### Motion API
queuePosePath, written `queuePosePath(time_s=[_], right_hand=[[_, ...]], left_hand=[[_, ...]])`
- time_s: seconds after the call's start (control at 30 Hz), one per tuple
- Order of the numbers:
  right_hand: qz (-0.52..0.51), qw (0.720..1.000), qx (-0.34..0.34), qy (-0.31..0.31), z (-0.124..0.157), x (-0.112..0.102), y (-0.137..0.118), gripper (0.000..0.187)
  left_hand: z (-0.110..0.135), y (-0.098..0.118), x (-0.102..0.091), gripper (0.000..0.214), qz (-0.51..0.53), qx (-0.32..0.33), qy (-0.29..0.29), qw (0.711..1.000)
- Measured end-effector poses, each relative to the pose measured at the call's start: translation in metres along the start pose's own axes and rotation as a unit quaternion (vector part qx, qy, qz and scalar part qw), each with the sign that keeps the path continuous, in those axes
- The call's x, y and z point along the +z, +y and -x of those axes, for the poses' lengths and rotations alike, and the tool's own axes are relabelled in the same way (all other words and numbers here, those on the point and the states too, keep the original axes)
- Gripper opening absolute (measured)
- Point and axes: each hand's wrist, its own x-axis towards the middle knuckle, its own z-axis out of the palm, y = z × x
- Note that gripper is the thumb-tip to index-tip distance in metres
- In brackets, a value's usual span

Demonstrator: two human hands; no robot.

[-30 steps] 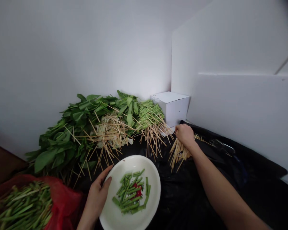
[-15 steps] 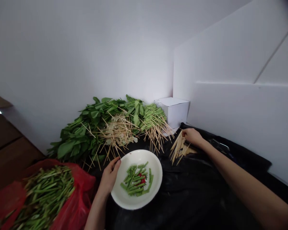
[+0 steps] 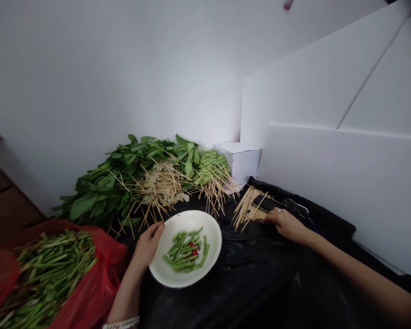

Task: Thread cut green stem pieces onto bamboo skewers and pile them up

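A white bowl [image 3: 210,258] with a red pattern on its bottom holds several cut green stalks [image 3: 187,253]. My left hand [image 3: 148,244] grips its left rim, thumb over the edge. To the right lies a pile of wooden skewers [image 3: 248,205], with a dark phone-like object [image 3: 265,203] on top. My right hand [image 3: 287,225], with a ring on one finger, is at the near right edge of that pile, its fingers bent together. What those fingertips hold, if anything, is hidden.
Leafy greens [image 3: 99,194], pale skewered pieces [image 3: 160,183] and skewered green stems [image 3: 212,167] lie along the wall. A red plastic bag [image 3: 106,256] of cut stalks stands at left. A white box [image 3: 243,162] sits in the corner. Black sheeting [image 3: 260,283] covers the surface.
My right hand has moved from the top of the skewer pile to its near right edge, uncovering the dark phone-like object. My left hand stays on the bowl; the view has shifted slightly.
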Motion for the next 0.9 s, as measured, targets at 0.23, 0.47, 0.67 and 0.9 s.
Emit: queuePosePath(time_s=[0.23, 0.47, 0.67, 0.9], right_hand=[[-0.010, 1.000, -0.006, -0.027, -0.003, 0.000, -0.002, 0.027], [-0.030, 0.994, -0.107, -0.010, -0.048, 0.009, -0.026, 0.058], [-0.053, 0.991, -0.118, 0.022, -0.050, 0.014, -0.027, 0.056], [-0.126, 0.990, -0.057, 0.010, 0.020, 0.002, -0.022, 0.036]], left_hand=[[0.000, -0.002, -0.001, 0.052, -0.018, 0.004, -0.015, 1.000], [0.006, 0.004, -0.002, 0.054, -0.024, 0.008, -0.018, 1.000], [0.005, 0.005, -0.003, 0.051, -0.016, -0.009, -0.018, 1.000], [0.006, 0.007, -0.002, 0.054, -0.035, -0.004, -0.018, 0.999]])
